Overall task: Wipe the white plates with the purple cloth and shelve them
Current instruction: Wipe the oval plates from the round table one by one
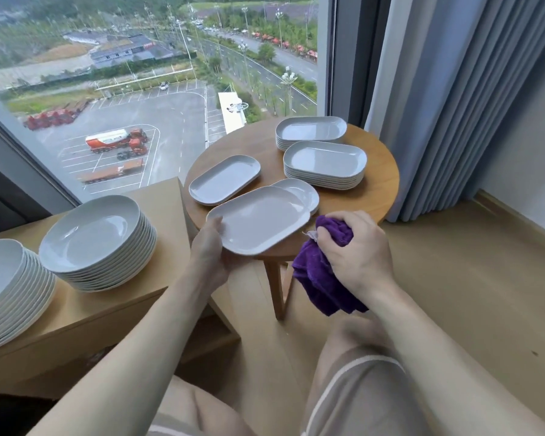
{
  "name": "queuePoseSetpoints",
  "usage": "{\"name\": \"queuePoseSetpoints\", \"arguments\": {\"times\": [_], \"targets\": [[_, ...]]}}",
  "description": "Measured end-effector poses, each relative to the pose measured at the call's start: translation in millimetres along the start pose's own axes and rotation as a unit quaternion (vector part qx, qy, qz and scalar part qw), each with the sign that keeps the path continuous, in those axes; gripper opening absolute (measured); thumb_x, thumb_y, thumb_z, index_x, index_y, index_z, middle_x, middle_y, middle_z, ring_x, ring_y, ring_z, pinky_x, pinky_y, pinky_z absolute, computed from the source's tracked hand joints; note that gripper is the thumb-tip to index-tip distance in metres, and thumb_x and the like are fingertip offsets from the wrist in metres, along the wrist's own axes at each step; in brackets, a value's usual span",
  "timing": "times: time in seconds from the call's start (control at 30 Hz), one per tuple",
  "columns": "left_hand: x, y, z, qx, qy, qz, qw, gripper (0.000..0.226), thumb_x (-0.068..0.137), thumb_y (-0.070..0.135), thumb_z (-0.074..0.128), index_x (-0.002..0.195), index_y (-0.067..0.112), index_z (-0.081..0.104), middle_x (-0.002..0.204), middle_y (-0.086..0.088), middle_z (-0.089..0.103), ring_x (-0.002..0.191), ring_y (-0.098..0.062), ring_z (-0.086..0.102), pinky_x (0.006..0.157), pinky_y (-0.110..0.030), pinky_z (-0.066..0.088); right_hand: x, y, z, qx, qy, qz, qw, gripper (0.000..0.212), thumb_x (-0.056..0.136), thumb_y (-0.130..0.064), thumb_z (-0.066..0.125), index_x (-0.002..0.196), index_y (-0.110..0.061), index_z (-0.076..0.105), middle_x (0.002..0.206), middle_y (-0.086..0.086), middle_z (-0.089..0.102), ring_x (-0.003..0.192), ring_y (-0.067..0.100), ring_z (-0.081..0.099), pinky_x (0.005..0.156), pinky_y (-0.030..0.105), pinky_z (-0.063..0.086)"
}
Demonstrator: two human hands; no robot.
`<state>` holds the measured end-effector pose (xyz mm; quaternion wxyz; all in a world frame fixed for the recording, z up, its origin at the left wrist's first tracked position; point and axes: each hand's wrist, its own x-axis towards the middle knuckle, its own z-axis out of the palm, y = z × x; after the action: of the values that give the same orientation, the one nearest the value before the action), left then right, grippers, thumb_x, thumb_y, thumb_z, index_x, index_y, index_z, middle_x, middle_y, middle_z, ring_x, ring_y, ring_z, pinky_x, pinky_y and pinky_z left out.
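1. The left hand (210,247) grips the near left end of a white oblong plate (258,220), thumb on the rim and fingers curled beneath; the plate tilts slightly and juts past the near edge of the round desk (381,190).
2. The right hand (356,250) is closed round a bunched purple cloth (318,284), which hangs below the fist just beside the plate's right end, off the desk's edge and above the floor (469,278).
3. The held plate is plain, glossy and empty, with rounded corners and a low raised rim.
4. Its far end overlaps a second oblong plate (302,190) lying on the desk; a third plate (224,179) lies flat just to the left, near the desk's left edge.
5. Two stacks of the same oblong plates stand further back: a nearer stack (324,165) and a rear stack (310,132) close to the desk's far edge.
6. To the left, a low wooden cabinet (114,309) carries two stacks of round white plates, one (98,243) near the middle of its top and one (10,287) cut off by the picture's left edge.
7. Bare wood shows on the desk's right side; a window (139,89) is behind, a grey curtain (453,89) to the right.
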<state>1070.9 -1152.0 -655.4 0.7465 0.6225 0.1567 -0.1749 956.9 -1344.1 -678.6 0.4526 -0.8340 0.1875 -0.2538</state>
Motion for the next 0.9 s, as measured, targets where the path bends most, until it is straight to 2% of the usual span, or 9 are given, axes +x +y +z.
{"name": "queuePoseSetpoints", "arguments": {"times": [0.1,0.2,0.33,0.4,0.47,0.57,0.63,0.77,0.9], "targets": [[18,6,13,0.028,-0.003,-0.004,1.000,0.025,0.109,0.042,0.045,0.109,0.025,0.063,0.095,0.000,0.076,0.084,-0.021,0.073,0.087,-0.051,0.060,8,5,-5,0.029,0.026,0.024,0.999,0.010,0.089,-0.035,0.070,0.098,-0.031,0.073,0.099,-0.015,0.064,0.092,0.000,0.061,0.081,0.011,0.044],[36,11,22,0.053,0.005,-0.009,0.999,0.024,0.108,0.046,0.049,0.107,0.025,0.060,0.107,0.000,0.069,0.092,-0.021,0.069,0.086,-0.049,0.060,10,9,-6,0.043,0.030,0.037,0.998,0.006,0.090,-0.033,0.071,0.095,-0.031,0.073,0.097,-0.015,0.064,0.092,-0.002,0.061,0.075,0.002,0.039],[57,16,33,0.118,0.045,0.033,0.991,0.032,0.105,0.043,0.055,0.123,0.016,0.052,0.107,0.000,0.061,0.090,-0.024,0.066,0.083,-0.046,0.062,9,12,-2,0.044,0.020,0.036,0.998,0.010,0.090,-0.033,0.071,0.098,-0.030,0.074,0.096,-0.016,0.064,0.091,-0.002,0.061,0.075,0.001,0.038],[65,17,35,0.210,0.077,0.089,0.971,0.029,0.107,0.036,0.051,0.126,0.013,0.052,0.104,0.000,0.056,0.092,-0.023,0.060,0.080,-0.031,0.059,11,13,0,0.043,0.012,0.039,0.998,0.011,0.090,-0.033,0.071,0.100,-0.030,0.075,0.096,-0.016,0.063,0.091,0.001,0.062,0.075,0.003,0.039],[70,19,34,0.324,0.086,0.128,0.933,0.027,0.107,0.032,0.045,0.108,0.007,0.054,0.096,-0.004,0.054,0.081,-0.021,0.055,0.058,-0.024,0.050,13,14,0,0.047,0.011,0.045,0.998,0.011,0.090,-0.033,0.071,0.099,-0.030,0.075,0.096,-0.016,0.063,0.091,0.002,0.062,0.076,0.005,0.039],[86,17,27,0.459,0.099,0.152,0.869,0.033,0.100,0.032,0.044,0.075,0.011,0.050,0.076,-0.005,0.052,0.069,-0.023,0.048,0.061,-0.036,0.038,12,13,1,0.053,0.011,0.047,0.997,0.009,0.089,-0.034,0.071,0.098,-0.032,0.074,0.095,-0.017,0.064,0.091,0.002,0.062,0.077,0.010,0.042],[91,16,25,0.480,0.101,0.155,0.858,0.038,0.100,0.027,0.045,0.065,0.013,0.043,0.067,-0.004,0.046,0.064,-0.023,0.043,0.059,-0.037,0.033,11,12,3,0.046,0.004,0.044,0.998,0.008,0.089,-0.036,0.070,0.096,-0.035,0.073,0.095,-0.017,0.064,0.090,0.002,0.062,0.079,0.017,0.045],[107,14,17,0.481,0.092,0.154,0.858,0.033,0.095,0.024,0.048,0.063,0.014,0.044,0.065,-0.003,0.046,0.063,-0.022,0.043,0.059,-0.035,0.034,8,12,6,0.041,-0.010,0.036,0.998,0.010,0.088,-0.039,0.068,0.096,-0.036,0.073,0.094,-0.017,0.064,0.090,-0.002,0.061,0.074,0.006,0.041],[127,16,5,0.368,0.134,0.107,0.914,0.019,0.091,0.029,0.047,0.078,0.017,0.050,0.075,-0.006,0.055,0.069,-0.029,0.056,0.073,-0.039,0.054,6,12,8,0.035,-0.025,0.035,0.998,0.017,0.088,-0.042,0.066,0.100,-0.033,0.074,0.096,-0.017,0.064,0.090,-0.003,0.060,0.071,0.003,0.041]]}}
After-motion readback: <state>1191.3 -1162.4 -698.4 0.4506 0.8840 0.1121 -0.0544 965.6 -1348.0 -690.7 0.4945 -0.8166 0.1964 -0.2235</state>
